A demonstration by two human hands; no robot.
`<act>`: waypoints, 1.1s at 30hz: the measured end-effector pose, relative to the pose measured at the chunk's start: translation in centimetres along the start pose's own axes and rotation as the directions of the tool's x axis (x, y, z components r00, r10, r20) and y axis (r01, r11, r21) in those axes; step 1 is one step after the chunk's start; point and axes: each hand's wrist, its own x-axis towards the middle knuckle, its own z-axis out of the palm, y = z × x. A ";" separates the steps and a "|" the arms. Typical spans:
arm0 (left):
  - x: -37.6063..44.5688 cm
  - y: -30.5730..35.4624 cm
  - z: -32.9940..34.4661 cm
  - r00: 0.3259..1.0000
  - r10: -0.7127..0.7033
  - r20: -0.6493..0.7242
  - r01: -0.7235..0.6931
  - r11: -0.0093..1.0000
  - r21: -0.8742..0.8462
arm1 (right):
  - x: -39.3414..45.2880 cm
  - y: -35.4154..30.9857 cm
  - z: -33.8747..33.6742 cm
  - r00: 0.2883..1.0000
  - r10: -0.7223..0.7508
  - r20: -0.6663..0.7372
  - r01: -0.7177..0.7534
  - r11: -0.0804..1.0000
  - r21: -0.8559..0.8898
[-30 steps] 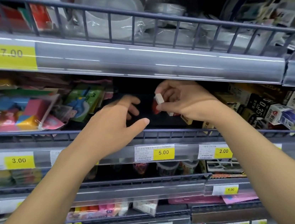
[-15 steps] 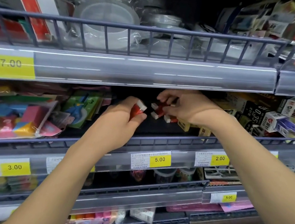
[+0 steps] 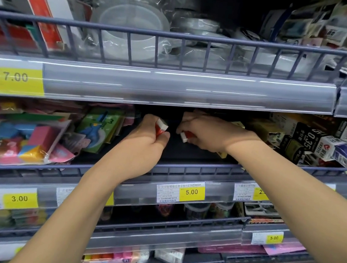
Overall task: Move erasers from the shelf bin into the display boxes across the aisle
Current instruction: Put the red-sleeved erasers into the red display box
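Pick-up step, both of my hands are in the dark shelf bin (image 3: 196, 153) on the middle shelf, under the grey price rail. Left hand (image 3: 144, 147) has fingers and thumb clamped on a red-and-white eraser (image 3: 161, 128), white end sticking up above the thumb, clear of the bin floor. Right hand (image 3: 206, 134) reaches in from the right, fingers curled down over a second red-and-white eraser (image 3: 186, 135); its white end pokes out left of the fingertips. I judge that one gripped too, though whether more sit in the palm I cannot tell. The two erasers are near each other, not touching. Rest of the bin is too dark to count any stock left. Display boxes across the aisle not in view, so nothing is delivered from here. Next move as I read it: draw both hands back over the wire front rail (image 3: 185, 167) without snagging, keep the grips tight, turn away from the shelf and find the boxes. Neighbours: toy packs (image 3: 21, 139) to the left, small lead boxes (image 3: 311, 144) to the right, price tag 5.00 (image 3: 191, 192) below.
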 end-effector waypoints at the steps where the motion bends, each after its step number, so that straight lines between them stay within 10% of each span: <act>1: 0.0 0.0 0.0 1.000 -0.001 -0.006 0.001 1.000 -0.012 | -0.2 -0.2 -0.2 0.999 0.031 -0.013 -0.031 0.998 0.063; 6: 0.2 -0.5 -0.1 1.000 0.022 -0.015 -0.024 0.995 -0.098 | -1.9 -2.3 -1.5 0.952 0.292 -0.090 -0.135 0.668 0.732; 10: 0.2 -0.9 -0.2 0.996 0.085 -0.025 -0.086 0.995 -0.051 | -2.7 -4.1 -2.0 0.948 0.306 -0.084 -0.041 0.379 0.924; 21: 0.0 -0.6 -0.2 0.983 0.148 0.113 -0.152 0.988 0.032 | -3.4 -3.7 -2.0 0.973 0.229 -0.027 -0.054 0.341 0.939; 28: 0.2 -0.2 -0.2 0.994 0.007 0.110 -0.008 1.000 0.007 | -1.5 0.0 -1.5 0.919 0.392 0.034 -0.364 0.814 0.453; 33: 0.4 -0.3 -0.1 0.995 -0.024 0.092 0.023 1.000 0.012 | 0.6 1.2 -0.2 0.961 0.250 0.119 -0.265 0.956 0.128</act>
